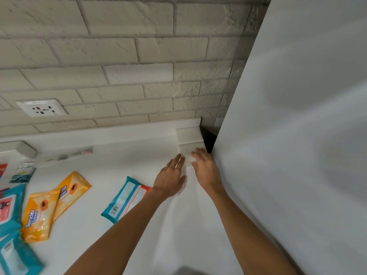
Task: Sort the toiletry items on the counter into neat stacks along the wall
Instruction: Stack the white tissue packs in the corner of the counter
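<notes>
A tall white panel (297, 116) fills the right side, meeting a wall of pale bricks (119, 56) at a dark gap. Below them lies the white bench (119, 245), with a low white ledge (119, 130) along the wall.

Toiletry packs lie loose on the left half of the bench. One teal wipes pack (123, 197) lies barcode up, partly under the left forearm. Two orange "Tender Love" wipes packs (37, 217) (72, 189) overlap each other, and more teal packs (10, 207) (15, 253) lie at the left edge. A small dark sachet (22, 173) lies nearer the ledge.

Both hands reach into the far right corner. The left hand (170, 179) has its fingers straight and close together, their tips at the left edge of a flat white pack (185, 150). The right hand (204, 167) lies with its fingers spread and only slightly bent on the pack's right part, just beside the panel. The pack lies flat on the bench against a white block (188, 135) in the corner; whether that block is ledge or another pack I cannot tell.

A white wall socket (41, 110) sits in the bricks at the left.
</notes>
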